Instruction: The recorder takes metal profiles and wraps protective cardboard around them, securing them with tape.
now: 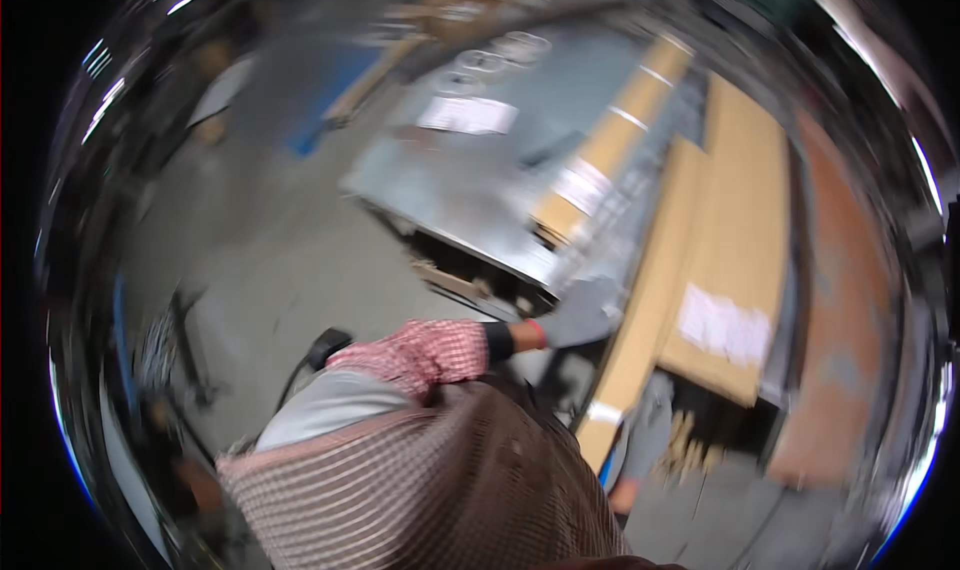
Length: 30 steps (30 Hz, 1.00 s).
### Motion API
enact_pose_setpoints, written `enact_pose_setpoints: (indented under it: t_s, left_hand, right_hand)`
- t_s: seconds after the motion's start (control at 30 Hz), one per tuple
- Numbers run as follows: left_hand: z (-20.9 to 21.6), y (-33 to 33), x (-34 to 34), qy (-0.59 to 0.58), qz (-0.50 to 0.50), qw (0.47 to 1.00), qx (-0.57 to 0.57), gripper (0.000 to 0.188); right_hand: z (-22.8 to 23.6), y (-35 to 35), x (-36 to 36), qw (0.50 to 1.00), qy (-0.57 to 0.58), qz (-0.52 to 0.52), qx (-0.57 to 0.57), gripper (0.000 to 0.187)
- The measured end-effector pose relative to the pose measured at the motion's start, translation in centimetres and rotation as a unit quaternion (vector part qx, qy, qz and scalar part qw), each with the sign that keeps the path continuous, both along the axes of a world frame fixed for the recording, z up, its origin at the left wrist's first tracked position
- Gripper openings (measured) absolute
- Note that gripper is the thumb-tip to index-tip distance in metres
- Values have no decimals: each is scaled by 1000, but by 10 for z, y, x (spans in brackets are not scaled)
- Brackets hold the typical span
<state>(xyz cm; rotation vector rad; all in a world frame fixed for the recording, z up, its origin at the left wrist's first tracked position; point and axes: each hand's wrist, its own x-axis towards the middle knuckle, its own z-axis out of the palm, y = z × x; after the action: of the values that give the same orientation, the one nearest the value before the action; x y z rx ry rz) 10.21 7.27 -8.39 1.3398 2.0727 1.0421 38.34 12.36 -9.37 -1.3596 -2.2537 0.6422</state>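
Observation:
A long, narrow brown cardboard box runs from the worktable toward my body, its near end sticking out past the table edge. My left hand, in a grey glove, is closed at the left edge of this box, partway along it. Along the right edge, close to the near end, my right hand grips it, also gloved in grey. Motion blurs the fingers of both hands. A white label is stuck near the box's near end.
A wide cardboard box with a pale label lies to the right. On the metal-topped table are another narrow box, a paper sheet and several rings. A rusty-brown panel stretches along the far right.

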Motion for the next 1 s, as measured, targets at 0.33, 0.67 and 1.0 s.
enact_pose_setpoints:
  t_s: [0.33, 0.67, 1.0]
  left_hand:
    - [-116, -4, 103, -250, -124, 932, -230, 103]
    - [-112, -23, 144, -251, -101, 962, -37, 91]
    - [-116, -26, 137, -283, -49, 952, -105, 100]
  right_hand:
    - [-36, 57, 18, 926, -184, 265, -195, 19]
    - [-79, 64, 39, 919, -177, 348, -49, 20]
    - [-65, 51, 19, 914, -238, 330, -8, 18]
